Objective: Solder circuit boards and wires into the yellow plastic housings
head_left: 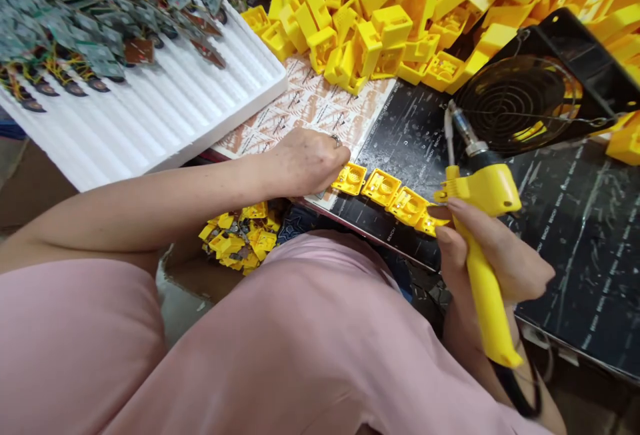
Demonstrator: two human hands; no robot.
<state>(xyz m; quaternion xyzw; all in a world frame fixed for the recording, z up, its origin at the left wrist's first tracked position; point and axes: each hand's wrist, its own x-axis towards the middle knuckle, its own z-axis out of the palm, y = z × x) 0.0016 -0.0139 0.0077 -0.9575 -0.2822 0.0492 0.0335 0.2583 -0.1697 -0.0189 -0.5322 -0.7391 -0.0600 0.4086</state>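
A row of several small yellow plastic housings (381, 187) lies along the front of the black bench top, open sides up, with metal bits inside. My left hand (313, 160), fingers curled and wearing a ring, rests against the left end of the row; its fingertips are hidden. My right hand (505, 255) is closed around a yellow soldering gun (485, 288), whose metal tip and thin feed tube point up and away. The thumb and forefinger of that hand are at the rightmost housing (431, 223), which looks tilted.
A black fan (510, 98) stands behind the soldering gun's tip. Yellow housings (370, 35) are heaped at the back. On the left, a ribbed white foam tray (185, 108) bears circuit boards (100, 22) with wires and round parts. More yellow pieces (243, 238) sit below the bench edge.
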